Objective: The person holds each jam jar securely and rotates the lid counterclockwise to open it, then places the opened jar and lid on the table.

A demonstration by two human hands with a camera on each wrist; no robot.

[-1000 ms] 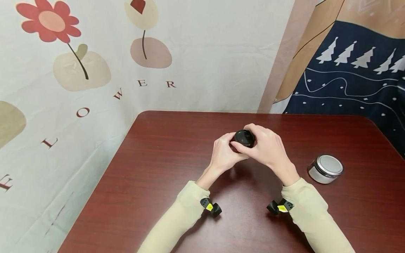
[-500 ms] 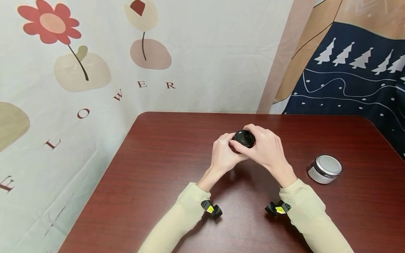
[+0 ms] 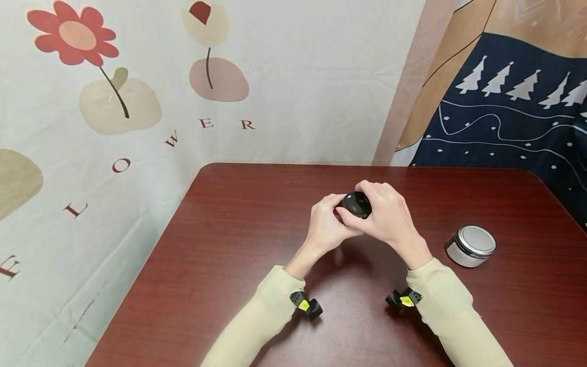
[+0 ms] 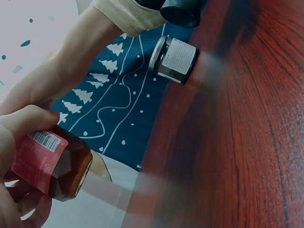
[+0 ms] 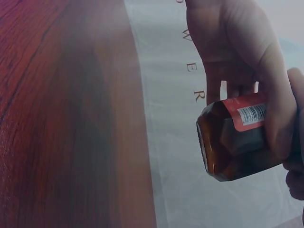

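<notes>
A jar of dark brown faceted glass (image 4: 71, 173) with a red barcode label is held up above the table, its black lid (image 3: 357, 205) showing from above in the head view. My left hand (image 3: 325, 221) grips the glass body, thumb and fingers wrapped over the label. Curled round the lid are the thumb and fingers of my right hand (image 3: 387, 214). In the right wrist view the jar (image 5: 230, 147) lies across the picture with its base to the left, and the lid is mostly hidden behind fingers.
A second jar (image 3: 471, 246) with a silver lid and white label stands on the red-brown wooden table (image 3: 238, 214) to the right. A pale printed cloth (image 3: 298, 76) and a navy cloth with white trees (image 3: 504, 117) hang behind the table.
Both hands keep their hold on the jar. Its black lid has shifted slightly right and toward me, and looks a little more tilted.
</notes>
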